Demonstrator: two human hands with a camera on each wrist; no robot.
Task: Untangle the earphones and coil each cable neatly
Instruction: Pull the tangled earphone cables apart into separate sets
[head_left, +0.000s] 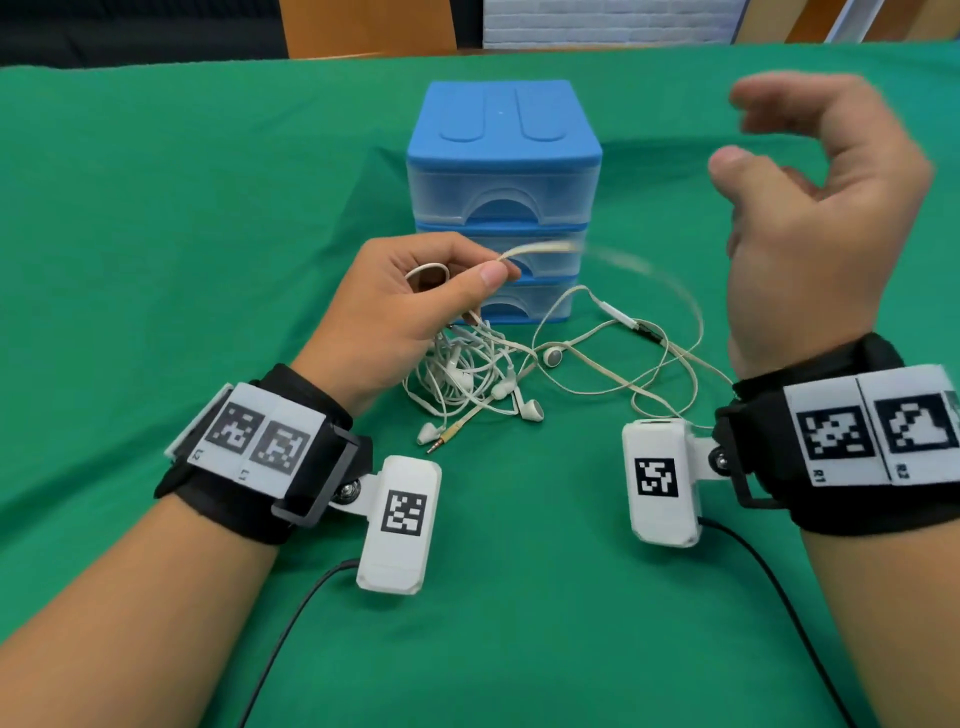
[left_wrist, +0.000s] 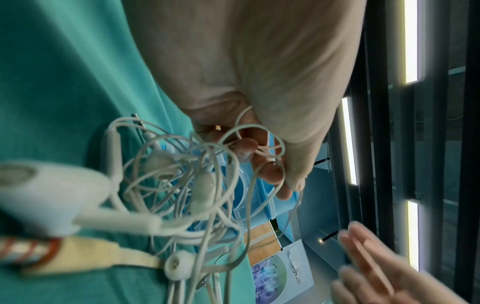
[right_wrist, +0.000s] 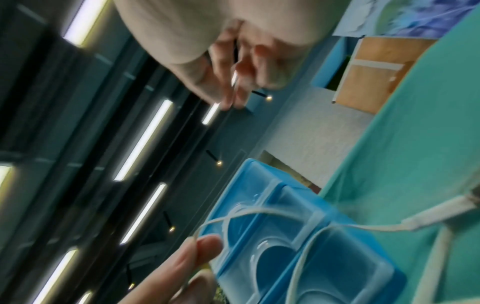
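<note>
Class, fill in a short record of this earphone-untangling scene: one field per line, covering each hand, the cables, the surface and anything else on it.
left hand: pinches a cream cable between thumb and fingers, raised above the tangle
right hand: lifted, fingers loosely curled, blurred; holds nothing visible
tangle of earphones: white cables and earbuds knotted together on the cloth, below the left hand
audio plug: lies at the tangle's near edge
surface: green cloth
other item: blue drawer unit, three drawers, behind the tangle
</note>
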